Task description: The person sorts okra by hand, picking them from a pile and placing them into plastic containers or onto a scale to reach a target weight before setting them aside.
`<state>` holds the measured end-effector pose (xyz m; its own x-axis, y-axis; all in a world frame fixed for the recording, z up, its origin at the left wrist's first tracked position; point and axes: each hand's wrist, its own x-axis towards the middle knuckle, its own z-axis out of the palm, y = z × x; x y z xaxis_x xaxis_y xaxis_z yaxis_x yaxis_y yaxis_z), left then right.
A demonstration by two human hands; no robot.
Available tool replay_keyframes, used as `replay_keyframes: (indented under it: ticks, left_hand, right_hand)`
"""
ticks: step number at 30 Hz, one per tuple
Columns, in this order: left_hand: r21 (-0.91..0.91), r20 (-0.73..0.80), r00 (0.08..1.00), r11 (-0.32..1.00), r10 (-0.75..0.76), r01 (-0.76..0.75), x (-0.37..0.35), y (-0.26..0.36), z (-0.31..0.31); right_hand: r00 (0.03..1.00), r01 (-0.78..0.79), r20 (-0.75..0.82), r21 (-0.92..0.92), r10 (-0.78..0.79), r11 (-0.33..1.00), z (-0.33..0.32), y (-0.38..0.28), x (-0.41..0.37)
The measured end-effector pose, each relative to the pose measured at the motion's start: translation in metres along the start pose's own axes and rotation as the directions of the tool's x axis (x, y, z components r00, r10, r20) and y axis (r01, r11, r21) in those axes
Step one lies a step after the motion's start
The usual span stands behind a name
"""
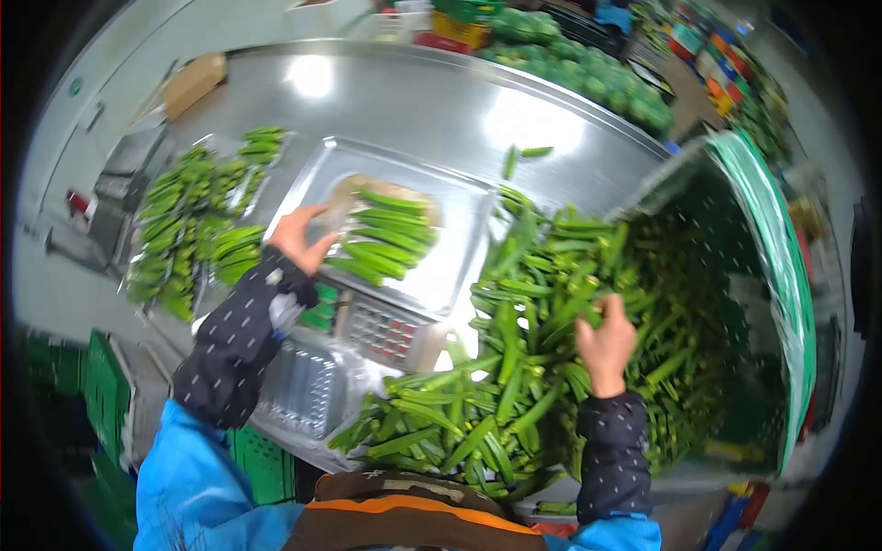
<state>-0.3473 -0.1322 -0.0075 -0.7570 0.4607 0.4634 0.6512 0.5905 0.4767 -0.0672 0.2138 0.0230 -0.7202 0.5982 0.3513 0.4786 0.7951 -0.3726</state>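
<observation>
My left hand [301, 241] is at the left edge of a small tray of okra [390, 241], thumb and fingers spread apart. The okra in it lie side by side in a row. This tray sits on the metal pan [450, 197] of a scale, whose keypad [381, 332] faces me. On the right, my right hand [606, 347] reaches into a loose pile of okra [514, 367], fingers curled round okra at the top. The fingertips are partly hidden among the pods.
Filled okra packs [188, 220] lie at the left. Clear plastic trays [303, 387] are stacked near my left forearm. A lined green container [772, 266] lies on its side, okra spilling out. Two loose okra [511, 162] lie on the steel table [404, 101]. Round green vegetables [588, 78] stand beyond.
</observation>
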Motion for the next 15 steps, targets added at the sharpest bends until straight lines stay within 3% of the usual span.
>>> replay_keyframes:
  ticks: [1, 2, 3, 4, 6, 8, 10, 11, 12, 13, 14, 15]
  left_hand:
    - [-0.016, 0.046, 0.967, 0.968, -0.25, 0.251, 0.001, -0.012, 0.009]
    - [-0.091, 0.05, 0.912, 0.908, -0.407, 0.41, 0.001, -0.028, 0.022]
    - [-0.029, 0.058, 0.891, 0.891, -0.451, 0.453, 0.006, -0.019, 0.022]
    - [-0.046, 0.18, 0.83, 0.838, -0.528, 0.543, 0.011, -0.01, 0.017]
    - [-0.173, 0.29, 0.815, 0.81, -0.502, 0.56, 0.002, -0.03, 0.036]
    - [-0.188, 0.301, 0.789, 0.778, -0.535, 0.599, 0.001, -0.02, 0.025]
    - [-0.246, 0.351, 0.773, 0.744, -0.529, 0.621, -0.007, -0.02, 0.033]
    - [-0.328, 0.332, 0.8, 0.734, -0.5, 0.595, -0.009, -0.018, 0.029]
    - [-0.33, 0.326, 0.799, 0.731, -0.505, 0.597, -0.009, -0.019, 0.025]
    - [-0.224, 0.174, 0.932, 0.909, -0.318, 0.352, -0.006, -0.012, 0.013]
    - [-0.068, 0.05, 0.995, 0.994, -0.086, 0.089, -0.005, -0.005, 0.003]
    - [-0.116, 0.043, 0.998, 0.992, -0.053, 0.058, -0.005, 0.002, -0.002]
  right_hand:
    - [0.997, 0.032, -0.073, 0.139, -0.022, 0.99, 0.0, -0.018, 0.011]
    - [0.989, 0.062, -0.149, 0.272, -0.021, 0.96, 0.002, -0.035, 0.023]
    - [0.989, 0.101, -0.142, 0.493, -0.034, 0.864, 0.009, -0.06, 0.032]
    - [0.982, 0.174, -0.159, 0.549, -0.102, 0.817, 0.024, -0.078, 0.042]
    - [0.969, 0.246, -0.169, 0.623, -0.179, 0.743, 0.054, -0.122, 0.052]
    - [0.985, 0.144, -0.036, 0.698, -0.167, 0.701, 0.068, -0.156, 0.055]
    - [0.935, 0.178, 0.174, 0.524, -0.309, 0.833, 0.097, -0.186, 0.045]
    - [0.892, 0.326, 0.08, 0.568, -0.444, 0.756, 0.109, -0.189, 0.044]
    - [0.864, 0.356, 0.112, 0.556, -0.491, 0.752, 0.114, -0.184, 0.043]
    - [0.875, 0.332, 0.116, 0.562, -0.47, 0.757, 0.112, -0.183, 0.044]
    - [0.884, 0.309, 0.124, 0.57, -0.452, 0.761, 0.108, -0.184, 0.047]
    - [0.892, 0.283, 0.173, 0.507, -0.418, 0.814, 0.103, -0.185, 0.053]
